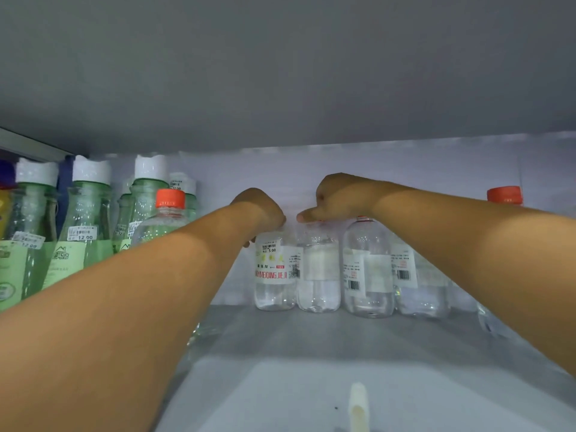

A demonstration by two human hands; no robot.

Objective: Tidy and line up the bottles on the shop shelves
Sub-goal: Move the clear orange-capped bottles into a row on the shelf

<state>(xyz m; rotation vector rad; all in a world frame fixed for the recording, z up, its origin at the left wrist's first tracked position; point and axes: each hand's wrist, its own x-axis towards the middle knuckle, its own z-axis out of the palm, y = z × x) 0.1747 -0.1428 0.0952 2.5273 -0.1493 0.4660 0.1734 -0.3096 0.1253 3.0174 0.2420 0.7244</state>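
Observation:
Several small clear bottles stand in a row at the back of the grey shelf [311, 344]. My left hand [261, 207] grips the top of the leftmost one, the clear bottle with red lettering [274, 275]. My right hand [339, 198] is closed over the cap of the second clear bottle [318, 275], thumb pointing left. Two more clear bottles [367, 275] [414, 285] stand to the right, partly behind my right forearm. The caps under both hands are hidden.
Tall green bottles with white caps [87, 219] crowd the left side, with a red-capped clear bottle [165, 213] in front of them. Another red-capped bottle [505, 196] shows behind my right arm. The upper shelf's underside [280, 73] hangs low overhead. A small white tab [358, 403] sits on the shelf front.

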